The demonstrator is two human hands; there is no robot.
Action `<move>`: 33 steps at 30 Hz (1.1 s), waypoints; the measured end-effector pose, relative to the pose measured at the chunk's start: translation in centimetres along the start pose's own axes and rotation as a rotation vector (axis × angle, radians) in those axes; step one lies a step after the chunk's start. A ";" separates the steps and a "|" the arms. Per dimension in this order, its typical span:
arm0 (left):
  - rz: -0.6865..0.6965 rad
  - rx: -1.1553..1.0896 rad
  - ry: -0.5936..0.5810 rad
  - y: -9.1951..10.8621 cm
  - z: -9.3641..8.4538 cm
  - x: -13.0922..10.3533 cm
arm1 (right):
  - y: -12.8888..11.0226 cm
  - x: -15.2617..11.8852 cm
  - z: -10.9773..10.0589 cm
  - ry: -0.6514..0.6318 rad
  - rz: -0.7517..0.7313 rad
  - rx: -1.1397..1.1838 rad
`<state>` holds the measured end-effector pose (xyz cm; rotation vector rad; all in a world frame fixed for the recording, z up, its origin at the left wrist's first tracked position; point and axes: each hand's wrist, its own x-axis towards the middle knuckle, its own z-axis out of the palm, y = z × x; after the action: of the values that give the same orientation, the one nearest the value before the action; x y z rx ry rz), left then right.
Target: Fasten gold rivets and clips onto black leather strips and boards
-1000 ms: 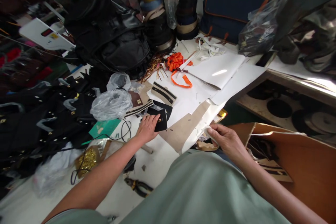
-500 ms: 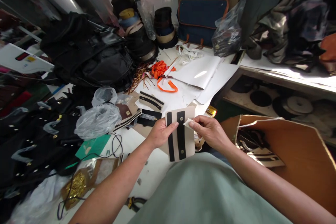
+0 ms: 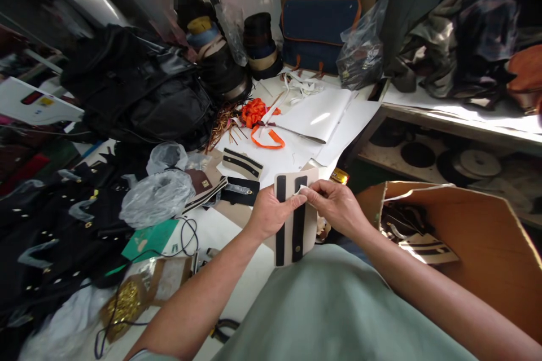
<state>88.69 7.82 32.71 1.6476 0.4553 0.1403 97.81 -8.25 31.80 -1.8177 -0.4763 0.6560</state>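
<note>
Basically one view only, the head camera: the left hand (image 3: 271,211) was closed around the left edge of a beige panel with two black straps (image 3: 295,220), thumb on the front face, while the right hand (image 3: 334,203) pinched a small white scrap (image 3: 301,190) at the panel's top edge between thumb and forefinger. The panel was held upright in the air just over the near table edge (image 3: 237,271), in front of the person's green shirt (image 3: 339,304). It looked light, flat and fairly stiff, like backed fabric or card, not slippery; the straps carried small metal snaps, so the bare side edges seemed the best grip and the snaps best left alone. The scrap looked thin and floppy, likely to need a fingertip pinch. Room was tight to the left: clear plastic bags (image 3: 158,194), a green card (image 3: 148,240), a black cable (image 3: 186,237) and more strap pieces (image 3: 241,163) lay near, with black bags (image 3: 139,90) piled behind. White sheets (image 3: 317,115) with scissors (image 3: 296,132) and orange ribbon (image 3: 260,115) gave flatter space further back. To the right an open cardboard box (image 3: 474,237) sat just beside the right forearm, its rim close.
</note>
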 end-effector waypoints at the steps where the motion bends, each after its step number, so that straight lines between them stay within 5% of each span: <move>1: 0.005 -0.002 0.006 0.0 0.0 0.0 | -0.1 -0.1 -0.2 -0.035 0.007 0.009; 5: 0.011 -0.017 0.002 0.0 -0.4 0.0 | -0.7 -0.6 -0.5 -0.125 -0.028 -0.009; 17: -0.026 0.008 0.061 -1.0 0.2 0.6 | -0.5 -1.1 0.3 -0.028 -0.301 -0.385; 22: -0.166 -0.253 0.279 -2.8 -0.7 2.8 | -2.2 -3.7 2.1 -0.415 -0.645 -0.382; 24: -0.189 -0.366 0.289 -3.1 -1.3 3.4 | -2.2 -3.9 2.0 -0.371 -0.571 -0.291; 28: -0.260 -0.488 0.229 -3.5 -1.6 2.8 | -0.3 -2.4 0.1 -0.027 -0.225 -0.089; 33: -0.297 -0.498 0.241 -4.0 -1.0 1.4 | 1.2 -2.0 -0.2 -0.276 0.118 0.096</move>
<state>88.77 9.55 28.66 1.0651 0.7749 0.2130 96.42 -10.04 31.14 -1.6816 -0.5130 1.0016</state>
